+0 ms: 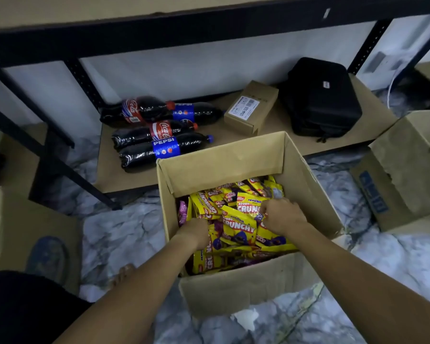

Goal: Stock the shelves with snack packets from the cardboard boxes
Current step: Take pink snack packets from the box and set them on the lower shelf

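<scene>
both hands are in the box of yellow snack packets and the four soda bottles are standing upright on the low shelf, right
Not quite. The head view shows the four soda bottles lying on their sides on the low shelf, not upright. The rest holds: the left hand and right hand are in the box of yellow snack packets.

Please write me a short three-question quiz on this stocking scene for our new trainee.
1. True or false: the soda bottles on the low shelf stand upright.
2. Where are the left hand and right hand? A) on the shelf B) inside the open cardboard box among the yellow snack packets C) on the black bag
3. What lies between the bottles and the black bag?

Key: 1 false, they lie on their sides; 2 B; 3 a small labelled carton.
</scene>
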